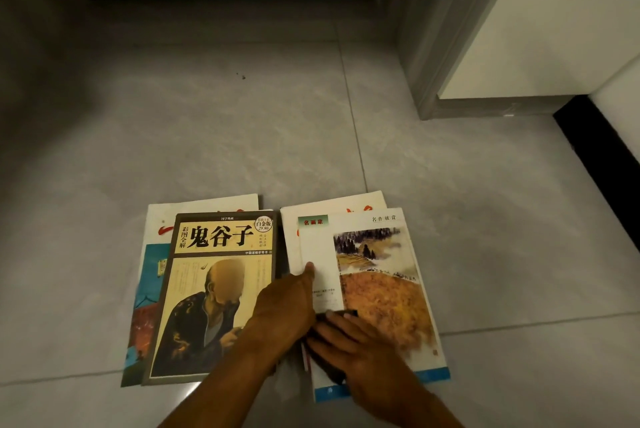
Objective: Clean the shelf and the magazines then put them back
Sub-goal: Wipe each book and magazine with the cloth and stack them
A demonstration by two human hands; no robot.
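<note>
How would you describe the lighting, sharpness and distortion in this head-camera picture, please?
Head view: dim, warm indoor light, darkest at the upper left of the tiled floor; a soft sheen on the tiles near the bottom edge; the right hand on the dark cloth is slightly motion-blurred, while the left hand and the book cover stay fairly sharp; wide-angle bending shows in the door frame.

Dim, warm indoor light, dark shadow over the left floor (52, 88), soft blur, wide-angle bending at edges.
</note>
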